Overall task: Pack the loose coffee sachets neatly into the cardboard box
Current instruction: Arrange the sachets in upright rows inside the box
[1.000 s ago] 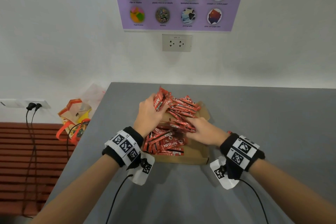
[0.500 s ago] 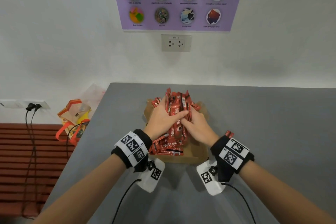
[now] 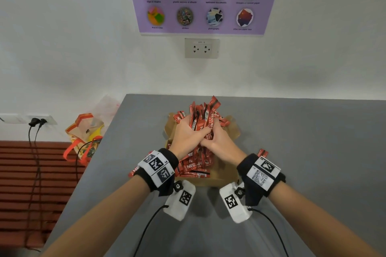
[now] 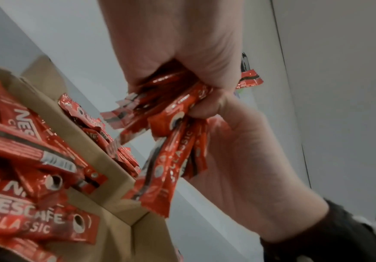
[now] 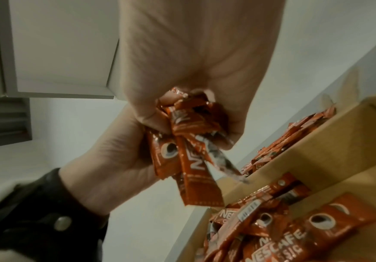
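Both hands clasp one bundle of red coffee sachets (image 3: 205,115) and hold it upright over the open cardboard box (image 3: 226,176). My left hand (image 3: 188,135) grips it from the left, my right hand (image 3: 222,144) from the right, fingers overlapping. In the left wrist view the left hand (image 4: 182,49) and right hand (image 4: 249,168) squeeze the bundle (image 4: 173,152) above the box wall (image 4: 108,166). The right wrist view shows the right hand (image 5: 193,53) and left hand (image 5: 115,159) around the bundle (image 5: 191,159). More sachets (image 3: 194,168) lie jumbled in the box.
The box sits on a grey table (image 3: 313,152) whose left edge runs close by. One loose sachet (image 3: 262,152) lies right of the box, another (image 3: 132,172) left of it. An orange and yellow bag (image 3: 85,133) stands beyond the left edge.
The hands, first apart with sachets fanned out sideways, closed together. They gathered the sachets into one bundle and turned it upright over the box.
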